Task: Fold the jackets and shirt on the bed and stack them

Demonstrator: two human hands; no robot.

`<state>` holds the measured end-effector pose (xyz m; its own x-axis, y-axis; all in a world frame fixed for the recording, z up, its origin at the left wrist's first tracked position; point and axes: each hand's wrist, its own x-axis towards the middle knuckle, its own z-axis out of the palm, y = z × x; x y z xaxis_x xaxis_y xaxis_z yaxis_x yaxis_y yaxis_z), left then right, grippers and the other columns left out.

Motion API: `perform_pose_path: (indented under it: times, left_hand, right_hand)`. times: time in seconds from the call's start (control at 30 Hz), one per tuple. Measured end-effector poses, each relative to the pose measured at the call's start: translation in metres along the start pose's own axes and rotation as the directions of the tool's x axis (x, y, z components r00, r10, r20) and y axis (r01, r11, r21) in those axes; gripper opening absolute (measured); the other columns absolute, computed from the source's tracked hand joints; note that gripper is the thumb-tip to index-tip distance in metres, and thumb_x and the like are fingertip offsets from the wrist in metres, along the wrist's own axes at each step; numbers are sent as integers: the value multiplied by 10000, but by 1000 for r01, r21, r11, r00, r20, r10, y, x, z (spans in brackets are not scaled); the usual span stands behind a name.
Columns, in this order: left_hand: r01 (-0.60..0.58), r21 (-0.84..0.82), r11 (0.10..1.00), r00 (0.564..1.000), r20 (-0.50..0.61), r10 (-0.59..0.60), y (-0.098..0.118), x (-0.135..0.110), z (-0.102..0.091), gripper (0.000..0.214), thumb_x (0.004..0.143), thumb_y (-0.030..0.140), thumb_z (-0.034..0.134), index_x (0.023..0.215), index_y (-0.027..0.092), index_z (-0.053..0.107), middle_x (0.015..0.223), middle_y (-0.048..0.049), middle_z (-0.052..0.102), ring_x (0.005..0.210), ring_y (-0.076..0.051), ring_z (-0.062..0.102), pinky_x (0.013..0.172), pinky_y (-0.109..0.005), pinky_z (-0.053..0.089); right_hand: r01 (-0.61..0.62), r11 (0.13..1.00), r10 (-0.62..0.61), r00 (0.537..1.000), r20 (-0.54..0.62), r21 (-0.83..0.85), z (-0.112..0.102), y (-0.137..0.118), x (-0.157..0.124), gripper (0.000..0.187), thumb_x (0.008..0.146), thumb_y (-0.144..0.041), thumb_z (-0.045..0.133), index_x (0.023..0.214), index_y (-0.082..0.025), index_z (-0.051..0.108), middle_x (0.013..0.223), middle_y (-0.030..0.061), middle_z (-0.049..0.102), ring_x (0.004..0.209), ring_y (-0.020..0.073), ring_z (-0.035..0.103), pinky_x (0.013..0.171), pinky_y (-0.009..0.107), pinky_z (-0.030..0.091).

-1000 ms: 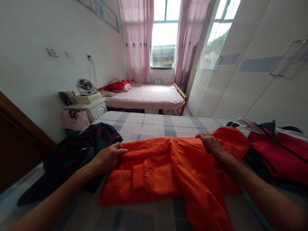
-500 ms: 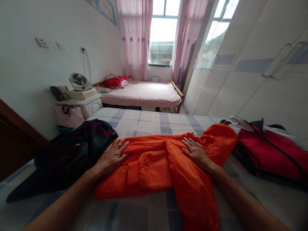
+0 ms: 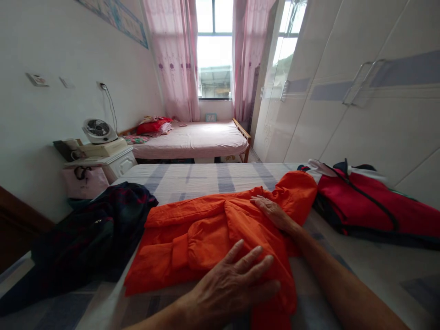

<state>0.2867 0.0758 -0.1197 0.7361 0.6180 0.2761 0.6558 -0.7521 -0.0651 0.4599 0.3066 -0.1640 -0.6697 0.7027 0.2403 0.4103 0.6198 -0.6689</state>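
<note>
An orange hooded jacket [image 3: 206,247] lies partly folded on the bed, its hood at the right and a sleeve running down towards me. My right hand [image 3: 271,211] rests flat on the jacket beside the hood, fingers stretched out. Over the near sleeve is my left hand [image 3: 233,284], fingers spread with nothing in them; whether it touches the cloth I cannot tell. Part of the sleeve is hidden beneath this hand.
A dark plaid garment [image 3: 99,229] lies to the left on the checked bedsheet [image 3: 178,176]. Folded red and navy clothing [image 3: 371,197] is on the right. Beyond stand a second bed [image 3: 192,140], a cabinet with a fan [image 3: 99,130], and a white wardrobe [image 3: 343,123].
My left hand has left the jacket's left end and moved right and nearer to me, over the sleeve. My right hand stays on the jacket by the hood. The view has shifted right.
</note>
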Motion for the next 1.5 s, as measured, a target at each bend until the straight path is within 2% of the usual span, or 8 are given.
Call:
perform_pose_path:
  times: [0.27, 0.43, 0.53, 0.83, 0.93, 1.2, 1.3, 1.5]
  left_hand:
    - [222, -505, 834, 936, -130, -328, -7, 27, -4, 220, 899, 252, 470, 1031, 176, 629, 870, -87, 685, 805, -206, 635, 790, -347, 502]
    - [-4, -987, -164, 234, 158, -959, -40, 10, -29, 223, 893, 323, 475, 908, 194, 656, 871, -48, 704, 803, -182, 655, 665, -268, 531]
    - [-328, -844, -423, 60, 429, -901, -60, -5, -25, 263, 927, 266, 401, 1056, 176, 611, 987, -66, 698, 872, -172, 668, 728, -306, 559]
    - [-338, -804, -490, 41, 507, -861, -21, -18, -15, 226, 904, 148, 407, 982, 116, 616, 1099, -145, 673, 1022, -204, 653, 880, -342, 539]
    - [-25, -828, -560, 173, 548, -819, -4, -41, -21, 162, 819, 160, 554, 946, 119, 645, 985, -138, 707, 892, -236, 695, 804, -355, 564]
    - [691, -338, 639, 550, -327, -768, -53, -55, -66, 389, 877, 396, 481, 1224, 258, 589, 1335, -69, 543, 1252, -253, 470, 1064, -420, 341]
    - [751, -85, 655, 641, -150, -753, -81, -50, -40, 552, 867, 479, 466, 1364, 241, 450, 1511, -105, 299, 1391, -316, 232, 1097, -531, 225]
    - [849, -17, 528, 527, 98, -844, -89, -71, 21, 604, 898, 509, 362, 1410, 189, 373, 1510, -176, 260, 1384, -321, 249, 1074, -537, 252]
  right_hand:
    - [-6, 993, 8, 1000, -16, 114, -5, -6, -2, 629, 868, -632, 296, 1109, -190, 673, 1262, 91, 600, 1275, 261, 444, 1100, 487, 288]
    - [-75, 963, 94, 994, -61, 258, -15, -14, -4, 644, 886, -630, 243, 1030, -204, 705, 1128, 86, 674, 1187, 258, 530, 1101, 473, 291]
    - [-71, 960, 96, 992, -77, 272, -17, -16, -4, 583, 907, -577, 262, 1086, -205, 674, 1174, 69, 652, 1177, 236, 533, 1098, 452, 299]
    - [-9, 998, -8, 968, -251, -64, -3, -18, -1, 401, 856, -349, 490, 1223, -204, 561, 1246, 83, 597, 1182, 233, 520, 1017, 433, 386]
    - [79, 965, -154, 942, -299, -250, -2, -32, -4, 421, 883, -339, 459, 1283, -223, 522, 1356, 78, 514, 1315, 244, 378, 1084, 471, 288]
    - [283, 863, -357, 928, -109, -419, 21, -86, -7, 471, 920, -395, 402, 1378, -287, 435, 1505, 10, 304, 1418, 250, 134, 1131, 496, 156]
    - [256, 886, -255, 965, 56, -387, 39, -80, -7, 507, 917, -457, 392, 1383, -262, 435, 1487, 48, 340, 1407, 271, 171, 1120, 505, 167]
    - [209, 907, -171, 976, 132, -365, 36, -60, -3, 496, 927, -469, 339, 1353, -250, 469, 1456, 46, 400, 1365, 233, 297, 1103, 435, 244]
